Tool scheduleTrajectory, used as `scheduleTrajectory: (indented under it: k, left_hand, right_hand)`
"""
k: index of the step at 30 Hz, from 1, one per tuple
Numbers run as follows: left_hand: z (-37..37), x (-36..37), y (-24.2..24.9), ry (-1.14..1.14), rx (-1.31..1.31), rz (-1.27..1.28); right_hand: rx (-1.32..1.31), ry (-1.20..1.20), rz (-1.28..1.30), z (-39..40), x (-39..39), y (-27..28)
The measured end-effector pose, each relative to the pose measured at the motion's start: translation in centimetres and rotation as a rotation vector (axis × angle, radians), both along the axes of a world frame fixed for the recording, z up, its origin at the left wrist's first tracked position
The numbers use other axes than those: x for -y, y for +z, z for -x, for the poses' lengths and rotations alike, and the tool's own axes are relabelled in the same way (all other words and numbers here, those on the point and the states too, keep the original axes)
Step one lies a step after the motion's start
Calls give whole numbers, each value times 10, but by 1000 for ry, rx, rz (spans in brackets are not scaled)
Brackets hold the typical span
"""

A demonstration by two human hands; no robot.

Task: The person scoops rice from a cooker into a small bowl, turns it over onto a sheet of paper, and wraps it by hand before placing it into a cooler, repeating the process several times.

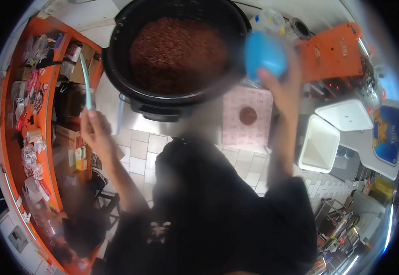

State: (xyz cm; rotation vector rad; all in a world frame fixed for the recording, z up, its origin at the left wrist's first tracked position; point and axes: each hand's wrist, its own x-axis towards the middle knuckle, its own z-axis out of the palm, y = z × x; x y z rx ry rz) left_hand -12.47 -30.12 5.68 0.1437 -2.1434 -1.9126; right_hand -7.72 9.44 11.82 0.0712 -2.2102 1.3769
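Observation:
A large black cooker pot [117,68] at the top holds a mass of reddish-brown grains [176,50]. To the left of the pot, my left hand [96,130] is closed on the lower end of a long, thin, mint-green utensil [87,80], which points upward; its kind does not show clearly. My right hand [284,87] grips a blue cup [264,56] at the pot's right rim, slightly blurred by motion. What the cup contains is hidden. Below the cup, a pink and white printed sheet [256,98] has a round brown spot on it.
Orange shelves [52,105] with packets and boxes line the left. On the right are an orange board [332,52], a white rectangular tub [321,144] and a white tray [346,114]. Clear containers [271,20] stand behind the cup.

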Motion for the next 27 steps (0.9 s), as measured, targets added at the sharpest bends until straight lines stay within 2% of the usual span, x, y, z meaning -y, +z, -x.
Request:
scheduleTrajectory:
  k: [1,3,6,9,10,14,16,17,19,26,27]
  left_hand:
    - [0,-4,-4,41,24,-50]
    - [0,-10,-14,68,17,-209]
    - [2,4,-37,61,15,-293]
    - [-2,26,-46,58,33,-313]
    - [-3,36,-49,89,18,-298]
    - [-11,73,-56,239,27,-282]
    - [-8,84,-64,284,34,-280]
    - [-9,90,-67,335,59,-292]
    - [-9,94,-65,391,72,-295]
    - [-36,102,-54,426,29,-177]
    - [-38,103,-52,442,27,-149]
  right_hand:
    - [86,99,-151,31,13,12]
    - [251,158,-355,99,31,-1]
    - [444,193,-728,184,39,-56]
    - [709,222,-985,217,42,-109]
    - [673,270,-995,220,35,-137]
    - [691,286,-1049,191,75,-111]
    - [771,427,-869,194,102,-89]
    - [773,438,-876,191,120,-98]
    - [660,705,-886,189,156,-121]
    - [562,1059,-1083,176,125,-106]
    - [635,1090,-1126,170,121,-100]
